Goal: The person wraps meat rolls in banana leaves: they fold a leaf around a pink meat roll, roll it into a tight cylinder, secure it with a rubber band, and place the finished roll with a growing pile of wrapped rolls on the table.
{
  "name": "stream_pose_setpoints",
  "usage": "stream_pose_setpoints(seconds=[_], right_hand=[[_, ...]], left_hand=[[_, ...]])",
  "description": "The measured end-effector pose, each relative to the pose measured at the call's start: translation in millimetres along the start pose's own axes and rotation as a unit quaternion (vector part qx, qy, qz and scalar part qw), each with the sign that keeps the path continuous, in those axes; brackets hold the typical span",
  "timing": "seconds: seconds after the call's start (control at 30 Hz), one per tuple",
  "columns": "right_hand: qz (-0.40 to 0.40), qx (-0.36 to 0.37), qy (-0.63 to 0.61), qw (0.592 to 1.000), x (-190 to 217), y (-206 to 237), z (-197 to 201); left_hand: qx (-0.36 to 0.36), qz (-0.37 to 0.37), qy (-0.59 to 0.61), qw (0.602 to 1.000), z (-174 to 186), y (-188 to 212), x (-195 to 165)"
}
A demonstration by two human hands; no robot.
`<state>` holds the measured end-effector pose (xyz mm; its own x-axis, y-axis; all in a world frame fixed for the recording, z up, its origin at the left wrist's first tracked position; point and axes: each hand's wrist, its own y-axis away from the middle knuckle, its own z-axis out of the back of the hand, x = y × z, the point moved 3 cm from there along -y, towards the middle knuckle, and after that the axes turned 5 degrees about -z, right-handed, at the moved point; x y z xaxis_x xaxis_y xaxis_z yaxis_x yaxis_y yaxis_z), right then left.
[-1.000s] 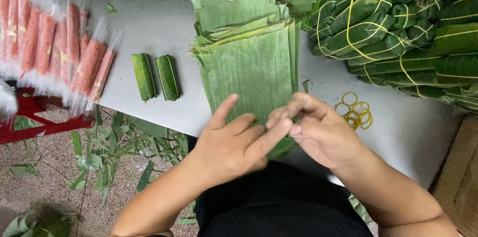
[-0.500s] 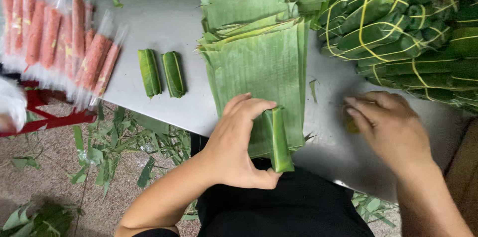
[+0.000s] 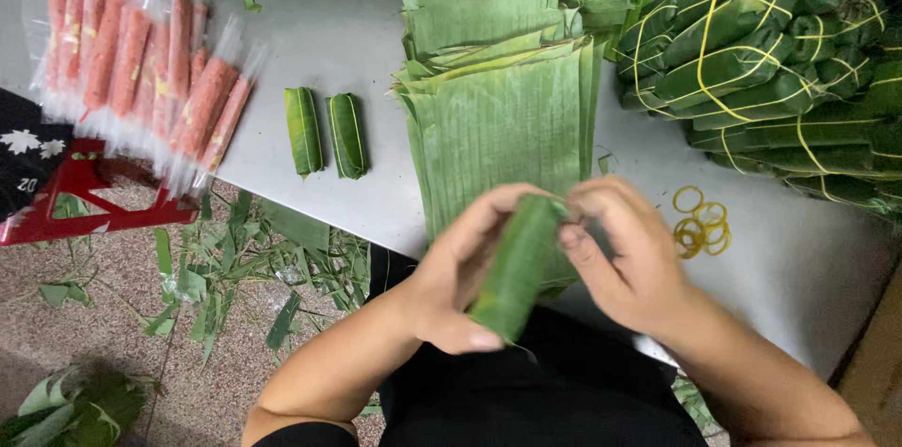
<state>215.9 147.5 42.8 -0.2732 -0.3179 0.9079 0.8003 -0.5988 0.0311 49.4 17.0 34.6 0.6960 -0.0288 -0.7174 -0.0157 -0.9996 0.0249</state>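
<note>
My left hand (image 3: pixel 460 278) grips a green leaf-wrapped roll (image 3: pixel 515 264), held tilted above the table's near edge. My right hand (image 3: pixel 625 254) pinches the roll's upper end with its fingertips. Whether a rubber band sits between those fingers is too small to tell. Just beyond the hands lies a stack of cut banana leaves (image 3: pixel 503 109). A small heap of yellow rubber bands (image 3: pixel 700 226) rests on the table to the right of my right hand.
Two finished leaf rolls (image 3: pixel 326 132) lie on the grey table (image 3: pixel 319 43). Plastic-wrapped pink sausages (image 3: pixel 141 62) fan out at left above a red stool (image 3: pixel 85 198). Tied leaf bundles (image 3: pixel 770 53) pile up at right. Leaf scraps (image 3: pixel 216 269) litter the floor.
The roll was wrapped on the leaf stack, then held by my left hand alone while the right reached to the rubber bands. Now the right hand is back at the roll's end.
</note>
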Motion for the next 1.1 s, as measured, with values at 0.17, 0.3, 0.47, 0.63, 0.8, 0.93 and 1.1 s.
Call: stream_pose_setpoints(seconds=[0.17, 0.3, 0.47, 0.63, 0.8, 0.93, 1.1], right_hand=[[-0.142, 0.104, -0.296, 0.939, -12, -7, -2], [-0.162, 0.169, -0.317, 0.919, -5, -4, 2], [0.133, 0.170, -0.020, 0.976, 28, -16, -7], [0.234, 0.083, 0.091, 0.964, 40, -32, -10], [0.217, 0.174, 0.014, 0.960, 17, -26, -19], [-0.018, 0.305, -0.380, 0.873, -10, -13, -15], [-0.235, 0.137, -0.607, 0.746, -33, -19, -28]], left_hand=[[0.011, -0.100, -0.421, 0.901, -1, 2, -15], [-0.051, -0.166, -0.761, 0.625, 1, -8, -28], [-0.158, -0.077, -0.355, 0.918, 24, -7, -26], [-0.138, -0.025, -0.030, 0.990, 20, -11, 2], [-0.268, -0.049, 0.122, 0.954, 21, -7, 5], [-0.301, -0.301, -0.143, 0.893, 40, -2, -16], [-0.128, -0.438, -0.778, 0.431, 22, 10, -10]])
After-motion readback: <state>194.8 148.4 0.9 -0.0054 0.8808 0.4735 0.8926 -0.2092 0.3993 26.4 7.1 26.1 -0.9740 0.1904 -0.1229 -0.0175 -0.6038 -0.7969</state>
